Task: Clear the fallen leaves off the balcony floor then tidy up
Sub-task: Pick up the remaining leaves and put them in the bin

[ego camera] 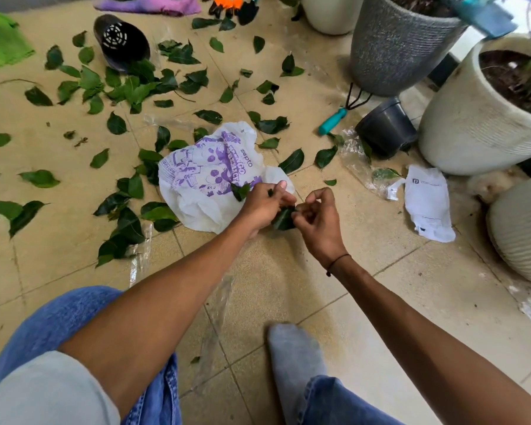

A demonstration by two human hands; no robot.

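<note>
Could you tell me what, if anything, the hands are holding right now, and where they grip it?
Both hands hold leaves: the left hand grips a small bunch of leaves, while the right hand pinches its near edge.

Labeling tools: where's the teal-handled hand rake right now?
Head view, upper right of centre: the teal-handled rake lies on the floor tiles, between the grey ribbed planter and the small black pot.

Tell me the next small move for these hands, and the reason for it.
Probably drop the gathered leaves into the white and purple bag. Both the left hand and right hand grip leaves beside the bag, while many more lie scattered on the floor, so emptying the hands frees them to gather more.
</note>
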